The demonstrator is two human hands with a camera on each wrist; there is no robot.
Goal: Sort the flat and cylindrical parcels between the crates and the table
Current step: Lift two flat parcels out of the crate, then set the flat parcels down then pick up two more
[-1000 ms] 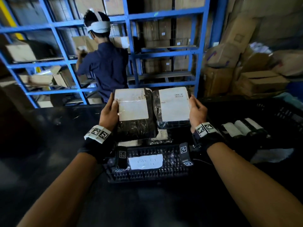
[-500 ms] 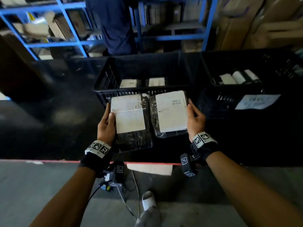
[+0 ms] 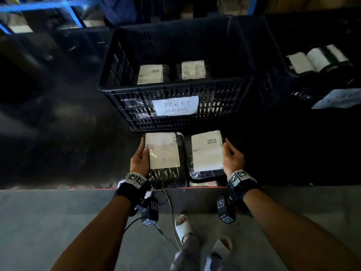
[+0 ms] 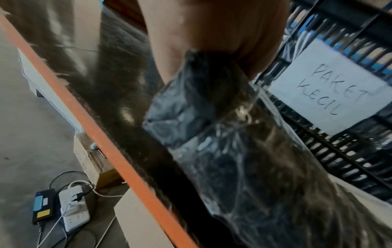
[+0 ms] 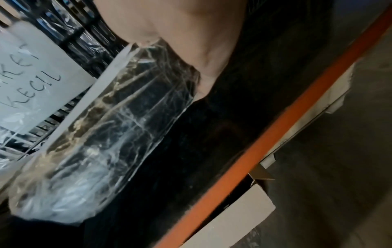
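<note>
Two flat black parcels with white labels lie side by side near the front edge of the dark table point(image 3: 58, 149), just before the black crate point(image 3: 175, 89) marked "PAKET KECIL". My left hand point(image 3: 139, 159) grips the left flat parcel point(image 3: 164, 151) point(image 4: 222, 142) by its left edge. My right hand point(image 3: 231, 158) holds the right flat parcel point(image 3: 207, 151) point(image 5: 110, 134) by its right edge. Inside the crate lie two more flat parcels point(image 3: 150, 74) point(image 3: 193, 69). A second crate point(image 3: 312, 85) on the right holds cylindrical parcels point(image 3: 317, 58).
The table's orange front edge point(image 4: 95, 127) runs just behind my wrists. Below it stand cardboard boxes point(image 5: 233, 218), and a power strip point(image 4: 73, 208) with cables lies on the grey floor. My feet point(image 3: 183, 227) are under the edge. Blue shelving point(image 3: 39, 6) stands behind the table.
Both hands have brought the two flat parcels down and toward me, from above the crate to the table in front of it. My head has tilted downward.
</note>
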